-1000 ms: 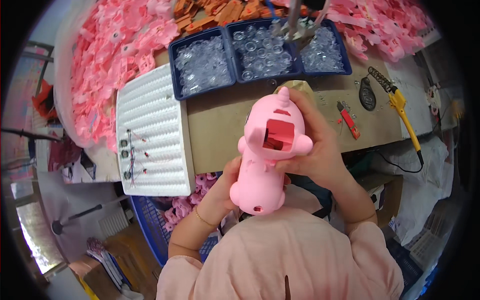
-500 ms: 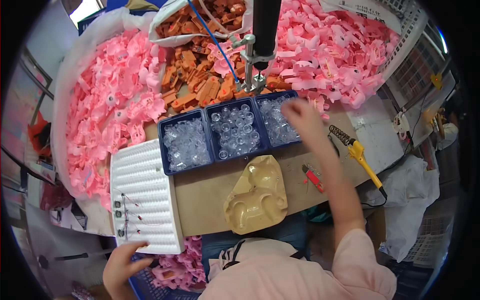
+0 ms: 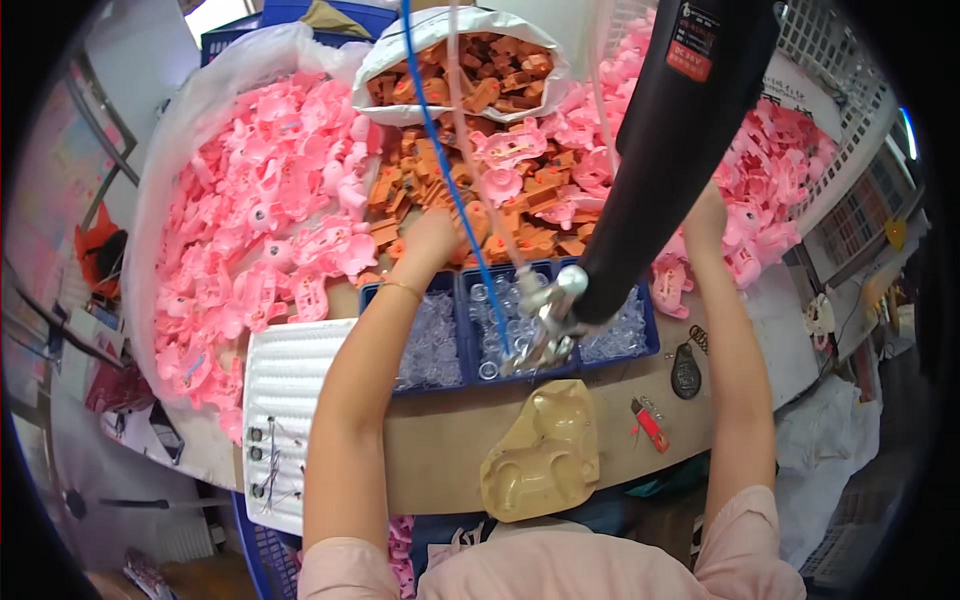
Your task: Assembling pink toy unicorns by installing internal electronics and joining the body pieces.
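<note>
My left hand [image 3: 432, 238] reaches over the trays into the heap of orange plastic parts [image 3: 405, 165]; its fingers are hidden among them. On the far right, my right hand [image 3: 706, 213] is at the pile of pink animal-shaped shell halves [image 3: 745, 235], its fingers mostly out of sight beside a hanging black cylindrical tool [image 3: 680, 150]. Below my hands stand joined dark blue trays [image 3: 464, 345] holding clear plastic pieces [image 3: 430, 350], partly covered by my left forearm and the tool's metal end [image 3: 548, 325]. A tan moulded holder [image 3: 540, 455] lies nearest me.
Another pink shell pile [image 3: 270, 180] fills the left. A white bag [image 3: 375, 85] of orange parts stands behind. A white ridged foam tray [image 3: 290, 375] with wired components lies left. Red-handled cutters [image 3: 650, 425], a black oval tag [image 3: 685, 372] and a coiled spring [image 3: 699, 340] lie right.
My left hand has moved from the lower left up to the orange parts. My right hand has left the right-hand tray for the pink pile. The view has shifted, and the black tool now appears slanted.
</note>
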A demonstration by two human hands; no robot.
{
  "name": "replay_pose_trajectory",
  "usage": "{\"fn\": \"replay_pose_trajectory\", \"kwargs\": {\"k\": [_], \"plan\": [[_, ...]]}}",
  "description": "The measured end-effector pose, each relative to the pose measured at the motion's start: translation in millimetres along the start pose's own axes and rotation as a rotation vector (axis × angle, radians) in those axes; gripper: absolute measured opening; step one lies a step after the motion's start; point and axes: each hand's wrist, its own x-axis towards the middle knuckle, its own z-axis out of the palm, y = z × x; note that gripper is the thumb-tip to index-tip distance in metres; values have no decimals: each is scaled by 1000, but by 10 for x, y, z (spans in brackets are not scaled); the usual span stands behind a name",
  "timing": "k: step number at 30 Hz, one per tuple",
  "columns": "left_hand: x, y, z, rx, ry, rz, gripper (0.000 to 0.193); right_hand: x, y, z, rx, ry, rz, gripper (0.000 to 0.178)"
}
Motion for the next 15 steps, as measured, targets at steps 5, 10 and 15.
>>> {"fn": "replay_pose_trajectory", "kwargs": {"k": [5, 10, 15], "plan": [[99, 128, 131, -128, -23, 24, 45, -431, -156, -490, 118, 234, -47, 27], [-361, -166, -225, -516, 353, -80, 51, -915, -586, -1663, 65, 26, 178, 22], [-1624, -64, -775, -1348, -16, -100, 43, -1227, -739, -2297, 436, -627, 169, 14]]}}
